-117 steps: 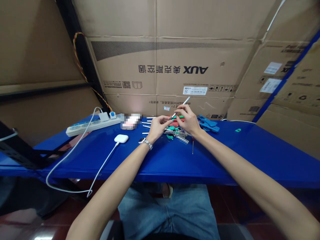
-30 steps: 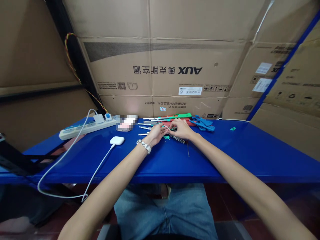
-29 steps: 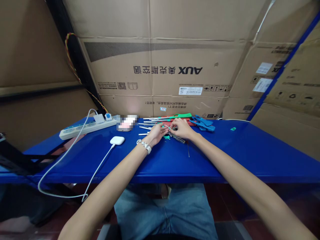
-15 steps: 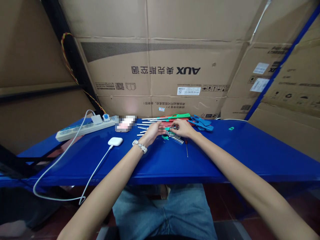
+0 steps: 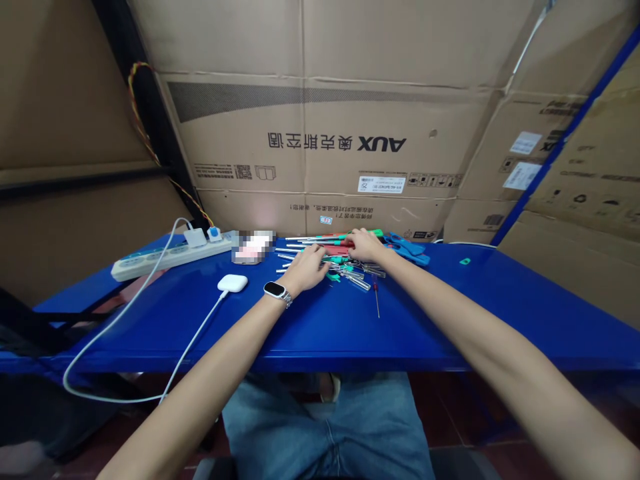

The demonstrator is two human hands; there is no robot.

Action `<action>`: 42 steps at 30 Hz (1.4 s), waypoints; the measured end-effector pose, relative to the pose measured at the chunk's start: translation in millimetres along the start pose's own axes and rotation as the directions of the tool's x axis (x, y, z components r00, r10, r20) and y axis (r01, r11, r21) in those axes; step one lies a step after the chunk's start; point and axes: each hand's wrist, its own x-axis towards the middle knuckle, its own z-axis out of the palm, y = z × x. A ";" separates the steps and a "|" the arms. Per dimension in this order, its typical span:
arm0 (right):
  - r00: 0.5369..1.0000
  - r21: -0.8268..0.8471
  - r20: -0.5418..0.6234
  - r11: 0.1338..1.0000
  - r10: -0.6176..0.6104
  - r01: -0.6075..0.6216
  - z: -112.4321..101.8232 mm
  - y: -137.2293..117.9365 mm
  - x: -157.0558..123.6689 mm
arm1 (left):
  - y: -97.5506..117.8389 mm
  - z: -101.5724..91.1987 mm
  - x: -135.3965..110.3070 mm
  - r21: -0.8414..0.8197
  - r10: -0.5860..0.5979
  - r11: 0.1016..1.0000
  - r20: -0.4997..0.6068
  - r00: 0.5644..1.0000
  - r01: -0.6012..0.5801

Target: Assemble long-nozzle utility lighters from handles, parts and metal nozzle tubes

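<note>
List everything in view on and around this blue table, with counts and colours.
table: one, blue, across the front
screwdrivers: pile, count unclear, green, red and clear handles, mid-table
thin screwdriver: one, lying apart, nearer the front edge
blue handles: few, right of pile
green piece: one, small, farther right
power strip: one, white, back left
charging case: one, white, cabled, left of hands
cardboard boxes: several, brown, behind table
watch: one, dark-faced, left wrist
left hand: one, resting on pile
right hand: one, on pile's far handles

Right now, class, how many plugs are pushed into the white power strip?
2: a white plug near the power strip's right end, and a blue plug just right of it. None seems hidden.
</note>
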 end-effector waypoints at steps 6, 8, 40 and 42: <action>0.999 0.005 0.033 1.000 0.015 -0.015 6.9 -12.6 13.4 | -14.8 6.4 -14.6 -0.224 -0.013 0.974 0.080 0.997 0.030; 0.998 0.013 0.053 0.999 0.041 -0.042 9.5 -14.0 18.0 | -17.3 8.1 -18.7 -0.237 -0.015 0.970 0.118 0.993 0.043; 0.984 0.046 -0.084 0.986 -0.155 0.160 -7.4 -1.8 -12.8 | -9.1 2.6 -22.5 0.126 0.031 0.990 0.258 0.966 -0.066; 0.979 0.128 -0.133 0.977 -0.155 0.172 -14.3 5.2 -29.6 | -7.0 -3.2 -23.4 0.109 0.055 0.991 0.186 0.981 -0.076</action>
